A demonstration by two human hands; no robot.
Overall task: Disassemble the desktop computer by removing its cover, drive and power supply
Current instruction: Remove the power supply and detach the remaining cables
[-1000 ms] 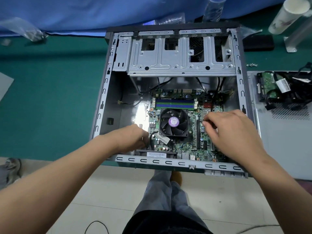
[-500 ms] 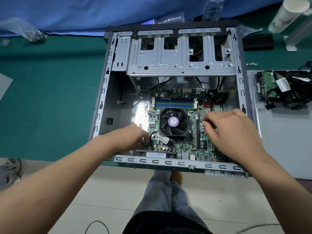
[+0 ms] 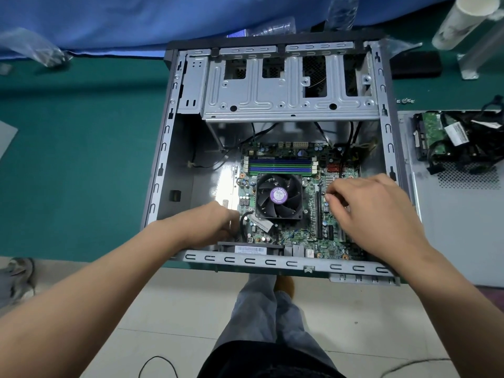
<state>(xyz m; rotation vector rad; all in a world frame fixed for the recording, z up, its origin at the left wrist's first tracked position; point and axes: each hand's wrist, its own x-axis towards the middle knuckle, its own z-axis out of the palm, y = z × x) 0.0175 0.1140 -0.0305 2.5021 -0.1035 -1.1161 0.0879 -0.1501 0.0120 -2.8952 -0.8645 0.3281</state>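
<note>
The open desktop case (image 3: pixel 174 148) lies flat on the green mat, its motherboard (image 3: pixel 308 211) and black CPU fan (image 3: pixel 278 196) exposed. The empty metal drive cage (image 3: pixel 289 105) spans the far end. My left hand (image 3: pixel 207 227) reaches into the case at the board's near-left corner, its curled fingers beside a black cable (image 3: pixel 243 217); the fingertips are blurred. My right hand (image 3: pixel 373 211) hovers over the board's right side by the long black slot (image 3: pixel 318 214). Its fingers are curled, thumb against forefinger, with nothing visible between them.
The removed grey cover panel (image 3: pixel 458 227) lies right of the case, with a hard drive (image 3: pixel 429 132) and a tangle of black cables (image 3: pixel 474 143) on it. Small screws (image 3: pixel 405 100) sit behind it. A white tube (image 3: pixel 463 20) and plastic bags lie at the back. The case's near rail (image 3: pixel 272 261) overhangs the table edge.
</note>
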